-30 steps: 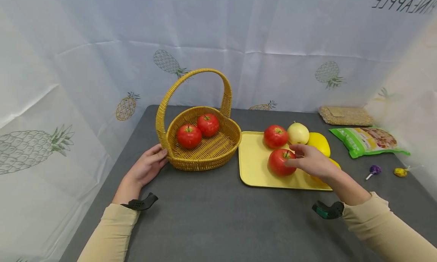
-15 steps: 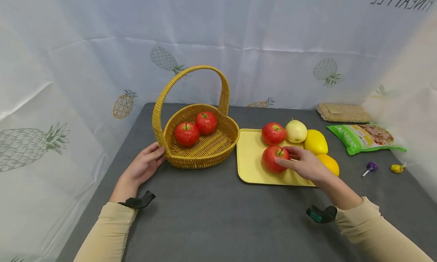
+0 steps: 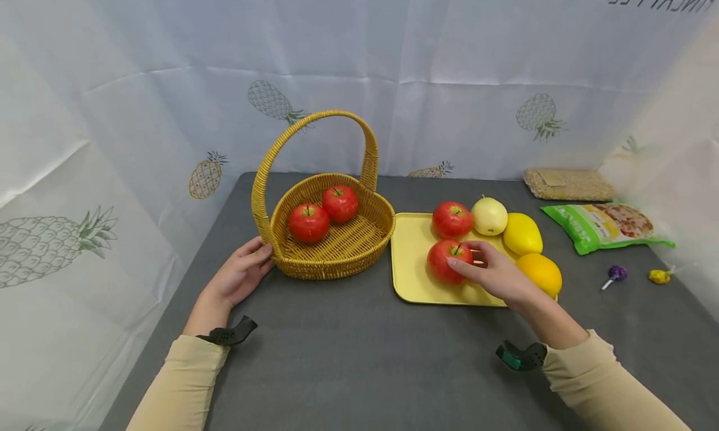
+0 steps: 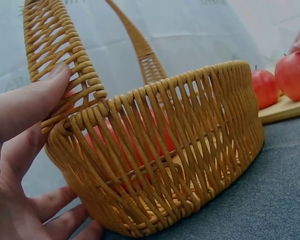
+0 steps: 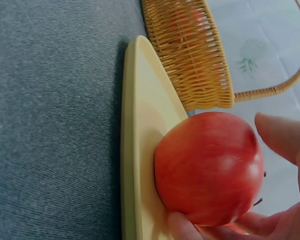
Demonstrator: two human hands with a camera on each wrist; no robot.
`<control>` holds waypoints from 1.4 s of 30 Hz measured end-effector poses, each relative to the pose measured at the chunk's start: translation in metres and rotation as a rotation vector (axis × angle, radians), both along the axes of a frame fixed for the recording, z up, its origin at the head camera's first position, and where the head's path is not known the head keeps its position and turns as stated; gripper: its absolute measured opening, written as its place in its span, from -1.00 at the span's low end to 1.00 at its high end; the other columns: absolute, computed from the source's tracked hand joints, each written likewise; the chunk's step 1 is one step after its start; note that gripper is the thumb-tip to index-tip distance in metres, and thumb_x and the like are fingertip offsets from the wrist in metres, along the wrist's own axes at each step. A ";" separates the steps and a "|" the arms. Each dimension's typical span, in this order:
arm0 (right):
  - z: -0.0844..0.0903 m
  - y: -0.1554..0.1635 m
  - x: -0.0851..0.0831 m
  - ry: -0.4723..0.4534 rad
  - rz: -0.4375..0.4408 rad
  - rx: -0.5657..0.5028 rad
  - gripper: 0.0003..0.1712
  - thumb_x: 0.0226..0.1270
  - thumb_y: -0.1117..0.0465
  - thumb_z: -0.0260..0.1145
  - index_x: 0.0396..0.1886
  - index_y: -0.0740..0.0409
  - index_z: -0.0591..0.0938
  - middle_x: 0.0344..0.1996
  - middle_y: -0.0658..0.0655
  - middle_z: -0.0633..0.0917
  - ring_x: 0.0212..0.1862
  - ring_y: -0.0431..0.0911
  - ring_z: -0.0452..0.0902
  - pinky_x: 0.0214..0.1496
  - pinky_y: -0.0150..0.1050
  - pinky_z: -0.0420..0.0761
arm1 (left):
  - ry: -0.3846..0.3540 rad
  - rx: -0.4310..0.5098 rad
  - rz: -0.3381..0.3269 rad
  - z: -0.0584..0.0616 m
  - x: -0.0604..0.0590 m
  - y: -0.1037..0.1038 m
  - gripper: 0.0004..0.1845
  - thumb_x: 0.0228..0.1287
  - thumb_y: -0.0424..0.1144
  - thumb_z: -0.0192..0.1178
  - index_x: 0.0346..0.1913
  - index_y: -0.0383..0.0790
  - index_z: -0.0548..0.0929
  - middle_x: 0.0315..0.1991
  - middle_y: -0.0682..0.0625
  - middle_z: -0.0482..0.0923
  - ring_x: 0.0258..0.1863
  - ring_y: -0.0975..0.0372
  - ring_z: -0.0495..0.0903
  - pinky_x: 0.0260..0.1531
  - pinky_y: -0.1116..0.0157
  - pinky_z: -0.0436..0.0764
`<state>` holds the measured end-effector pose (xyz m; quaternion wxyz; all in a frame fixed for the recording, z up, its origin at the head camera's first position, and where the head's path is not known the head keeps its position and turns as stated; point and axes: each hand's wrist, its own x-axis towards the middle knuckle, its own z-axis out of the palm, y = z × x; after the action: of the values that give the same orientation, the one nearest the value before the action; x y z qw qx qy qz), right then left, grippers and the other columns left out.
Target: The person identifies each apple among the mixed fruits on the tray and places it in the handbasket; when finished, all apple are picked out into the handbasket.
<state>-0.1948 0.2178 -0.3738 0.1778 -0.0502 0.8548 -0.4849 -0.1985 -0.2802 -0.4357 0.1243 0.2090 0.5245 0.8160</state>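
Note:
A yellow wicker basket (image 3: 331, 269) with a tall hoop handle holds two red apples (image 3: 309, 224). At its left side my left hand (image 3: 244, 272) grips the basket, the thumb on the foot of the handle and fingers along the outer wall, as the left wrist view shows. My right hand (image 3: 494, 272) holds a red apple (image 3: 444, 262) between thumb and fingers. That apple (image 5: 207, 167) is low over the pale yellow tray (image 3: 407, 275), apparently touching it. Behind it on the tray sits another red apple (image 3: 452, 220).
Also on the tray are a pale green pear (image 3: 489, 216), a yellow lemon-like fruit (image 3: 522, 234) and an orange-yellow round fruit (image 3: 540, 274). Farther right lie a green packet (image 3: 609, 225), a bag of grains (image 3: 568, 184), a purple lollipop (image 3: 616, 273) and a yellow one (image 3: 660, 276).
My right hand has closed in on the front apple, and both have shifted slightly left on the tray. The orange-yellow fruit is less covered by the hand. The left hand stays at the basket.

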 end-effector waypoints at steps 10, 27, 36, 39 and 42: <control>-0.002 -0.001 -0.005 -0.029 0.033 -0.021 0.02 0.37 -0.13 0.44 0.58 0.22 0.15 0.39 0.31 0.37 0.33 0.19 0.31 0.22 -0.06 0.53 | 0.011 0.017 -0.009 -0.001 0.000 0.000 -0.66 0.67 -0.40 -0.11 0.19 -0.10 0.64 0.15 0.07 0.57 0.23 0.25 0.49 0.32 0.31 0.40; -0.005 -0.015 -0.014 -0.047 -0.001 -0.060 -0.06 0.36 -0.13 0.45 0.50 0.25 0.27 0.31 0.29 0.45 0.24 0.12 0.38 0.20 -0.08 0.51 | 0.003 -0.012 0.007 0.000 0.000 -0.002 -0.70 0.67 -0.38 -0.10 0.22 -0.19 0.60 0.14 0.07 0.55 0.23 0.24 0.47 0.31 0.30 0.40; 0.000 -0.024 -0.018 -0.074 -0.050 -0.063 0.05 0.31 -0.21 0.47 0.54 0.25 0.21 0.37 0.29 0.40 0.31 0.17 0.35 0.28 0.03 0.50 | 0.011 0.009 -0.007 -0.001 0.001 -0.001 -0.72 0.67 -0.38 -0.08 0.18 -0.20 0.61 0.11 0.07 0.56 0.19 0.24 0.50 0.30 0.31 0.43; 0.003 -0.027 -0.019 -0.088 -0.060 -0.106 0.05 0.33 -0.20 0.45 0.55 0.27 0.19 0.38 0.30 0.41 0.32 0.16 0.37 0.33 0.03 0.48 | 0.015 0.009 -0.010 -0.001 0.000 -0.001 -0.71 0.67 -0.38 -0.09 0.17 -0.16 0.63 0.11 0.06 0.56 0.18 0.24 0.51 0.29 0.30 0.43; 0.007 -0.031 -0.021 -0.096 -0.056 -0.171 0.00 0.39 -0.15 0.43 0.54 0.31 0.19 0.36 0.30 0.42 0.29 0.12 0.42 0.33 -0.03 0.50 | 0.014 0.007 -0.009 0.000 0.000 -0.001 -0.71 0.67 -0.38 -0.09 0.17 -0.18 0.62 0.11 0.06 0.56 0.18 0.24 0.51 0.29 0.30 0.44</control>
<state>-0.2159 0.1869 -0.3672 0.2001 -0.0180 0.8019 -0.5626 -0.1986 -0.2811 -0.4353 0.1234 0.2177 0.5214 0.8158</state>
